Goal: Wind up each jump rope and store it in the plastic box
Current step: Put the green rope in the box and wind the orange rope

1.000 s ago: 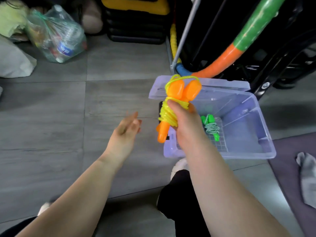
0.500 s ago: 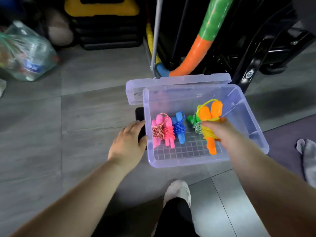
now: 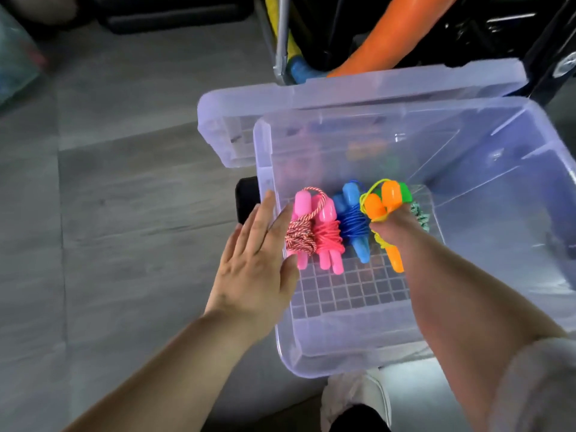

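Head view: right hand (image 3: pixel 393 226) grips orange jump rope (image 3: pixel 384 203) inside plastic box (image 3: pixel 343 353).
Straight-fingered left hand (image 3: pixel 253 271) lies over the box rim.

The green jump rope (image 3: pixel 420 218) is mostly covered by my right hand (image 3: pixel 394 227) and the orange jump rope (image 3: pixel 383 204) it grips, and the gripping fingers are tucked out of my sight under the bundle. The plastic box (image 3: pixel 343 363) runs off the right edge, and a black object (image 3: pixel 244 198) beside it is half hidden behind its wall and my left hand (image 3: pixel 255 269). At far left a blurred bag (image 3: pixel 15 67) is cut by the edge, and I cannot make out its contents.
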`<state>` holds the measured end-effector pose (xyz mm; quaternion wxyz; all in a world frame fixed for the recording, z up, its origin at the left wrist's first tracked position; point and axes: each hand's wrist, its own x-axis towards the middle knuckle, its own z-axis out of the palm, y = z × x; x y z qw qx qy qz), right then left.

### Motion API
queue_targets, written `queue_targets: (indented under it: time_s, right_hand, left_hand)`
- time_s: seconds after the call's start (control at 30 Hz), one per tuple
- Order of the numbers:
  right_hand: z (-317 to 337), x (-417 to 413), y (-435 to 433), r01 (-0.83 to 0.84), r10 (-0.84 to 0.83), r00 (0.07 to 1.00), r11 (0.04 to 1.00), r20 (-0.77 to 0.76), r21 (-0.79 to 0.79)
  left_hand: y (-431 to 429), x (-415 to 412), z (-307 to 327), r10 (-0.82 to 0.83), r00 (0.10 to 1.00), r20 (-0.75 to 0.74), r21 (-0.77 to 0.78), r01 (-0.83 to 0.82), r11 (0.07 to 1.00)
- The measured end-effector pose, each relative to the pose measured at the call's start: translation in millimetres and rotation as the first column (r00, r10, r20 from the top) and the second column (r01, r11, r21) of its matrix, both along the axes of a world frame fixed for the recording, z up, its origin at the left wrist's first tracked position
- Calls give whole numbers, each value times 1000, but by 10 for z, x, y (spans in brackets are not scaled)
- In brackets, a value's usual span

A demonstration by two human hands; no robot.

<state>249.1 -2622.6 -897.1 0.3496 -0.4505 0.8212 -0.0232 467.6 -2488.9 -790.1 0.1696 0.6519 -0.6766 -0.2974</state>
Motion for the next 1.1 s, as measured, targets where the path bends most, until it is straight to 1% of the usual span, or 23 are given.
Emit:
queue_targets:
  time_s: [0.1,0.2,0.27,0.3,0.33,0.37,0.4,0.43,0.47,0.5,0.53,0.57,0.6,0.63,0.7,0.73,0.77,0.8,0.83,0.9,1.0,1.03,1.1]
  right_hand:
    - [69,-9,16,8,1,993,997,-121,76]
    - [243,15,-28,-19,38,978,996,-204,91]
    - [467,101,-32,-30,30,991,1000,-132,1]
    - [617,148,-14,7,-11,999,996,-52,-90]
    - [766,185,-1,63,-55,998,969,36,-238]
    - [934,231,28,99,-60,993,894,102,-437]
    - [1111,285,75,70,2,994,754,108,-653]
    - [1318,368,119,-27,103,994,567,39,-824]
    - [1474,432,125,-175,208,973,377,-101,-909]
    - [1604,496,104,-324,283,925,231,-255,-917]
    - [1684,553,47,-453,318,862,131,-396,-882]
    - [1723,586,-53,-559,330,796,76,-508,-826]
    - [1749,597,-159,-657,331,723,59,-606,-751]
    - [1752,600,-239,-747,345,642,80,-685,-660]
    - [1726,601,-351,-867,440,495,196,-749,-458]
    - [1694,587,-391,-886,495,463,275,-736,-373]
    - [1642,572,-430,-886,534,457,337,-711,-317]
    - [1621,575,-452,-877,553,469,384,-689,-289]
    - [1612,590,-469,-873,556,472,403,-684,-275]
    - [1617,635,-511,-886,561,447,386,-697,-257]
    - [1689,674,-499,-901,634,424,369,-647,-229]
    - [1726,692,-471,-910,618,410,323,-671,-259]
    - [1773,708,-401,-918,573,386,157,-723,-365]
  left_hand:
    - [11,0,-13,9,1000,-14,-7,-9,1000]
    - [15,2,-21,7,1000,-5,-17,-7,1000]
    - [16,2,-15,15,1000,3,-8,-15,1000]
    - [17,-2,-2,17,1000,11,-4,-16,1000]
    - [15,-6,14,16,1000,18,-1,-16,1000]
    - [10,-8,24,14,1000,27,0,-14,1000]
    - [10,-9,35,13,999,36,0,-13,1000]
    - [10,-13,43,11,999,49,0,-11,1000]
    - [10,-18,53,9,998,66,-4,-9,1000]
    - [9,-20,60,11,996,84,-6,-10,1000]
    - [9,-21,71,15,995,98,0,-15,1000]
    - [7,-25,85,18,994,104,16,-20,1000]
    - [5,-28,102,16,994,106,36,-20,999]
    - [3,-31,108,14,994,106,51,-20,998]
    - [0,-28,119,9,994,107,58,-16,998]
    - [0,-31,130,7,995,96,69,-14,998]
    - [-1,-39,138,15,997,80,87,-22,996]
    - [7,-45,153,39,998,52,106,-44,993]
    - [20,-49,167,78,997,11,115,-79,990]
    - [75,-46,162,134,988,-71,95,-127,987]
    - [189,9,133,155,982,-104,87,-146,985]
    - [229,50,134,152,983,-102,88,-143,986]
    - [309,139,157,154,984,-95,88,-146,985]
